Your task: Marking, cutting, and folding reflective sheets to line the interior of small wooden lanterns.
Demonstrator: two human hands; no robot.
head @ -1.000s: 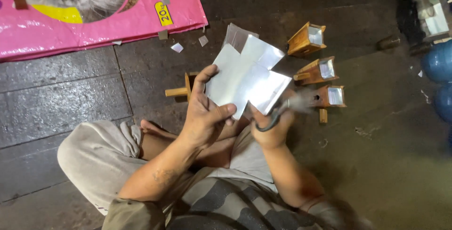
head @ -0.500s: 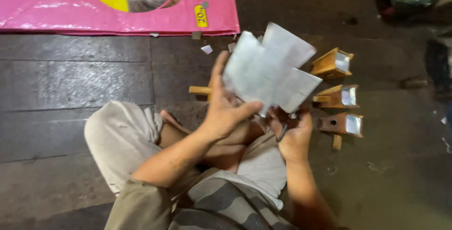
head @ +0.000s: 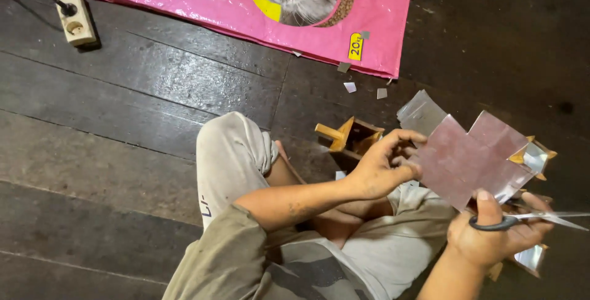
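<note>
I sit cross-legged on a dark wooden floor. My left hand (head: pixel 384 165) pinches the left edge of a shiny, cross-shaped piece of thin metal sheet (head: pixel 473 158), held up in front of me. My right hand (head: pixel 498 232) grips black-handled scissors (head: pixel 528 218), thumb through the loop, blades pointing right just under the sheet's lower edge. A small wooden box-like piece with a stick handle (head: pixel 350 137) lies on the floor just behind my left hand.
A pink printed sack with a cat picture (head: pixel 258 5) lies flat at the top. A white power strip (head: pixel 75 17) sits top left. Small sheet scraps (head: pixel 350 86) dot the floor. More wooden pieces with shiny faces (head: pixel 538 152) lie at right, partly hidden.
The camera has swung left, so the hands now sit at right. The sheet has tilted and shifted right; the scissors have come out from under it and now point right.
</note>
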